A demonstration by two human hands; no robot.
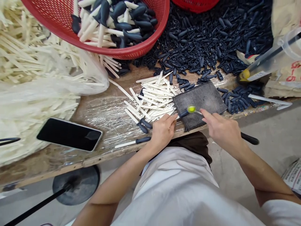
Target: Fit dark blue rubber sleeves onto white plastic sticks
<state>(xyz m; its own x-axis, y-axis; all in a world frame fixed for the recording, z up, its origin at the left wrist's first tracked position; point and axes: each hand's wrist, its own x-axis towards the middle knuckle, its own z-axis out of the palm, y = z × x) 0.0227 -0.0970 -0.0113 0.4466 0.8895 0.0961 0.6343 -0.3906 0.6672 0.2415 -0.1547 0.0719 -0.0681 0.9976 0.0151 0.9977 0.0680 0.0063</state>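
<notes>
My left hand (164, 129) is closed on a white stick whose dark blue handle (183, 114) rests at the left part of a dark grey pad (202, 99). In my right hand (222, 128) is a hammer with a yellow-green head (191, 109) and a black grip end (250, 138). The hammer head is right beside the dark handle. A pile of white sticks (155, 97) lies left of the pad. One white stick with a dark handle (143, 140) lies near the table edge, left of my left hand.
A red basket (150, 47) of handled sticks stands at the back, beside a large heap of dark handles (195, 40). Bags of white sticks (28, 62) fill the left. A phone (69, 134) lies near the front edge. A clear container (277, 59) is at the right.
</notes>
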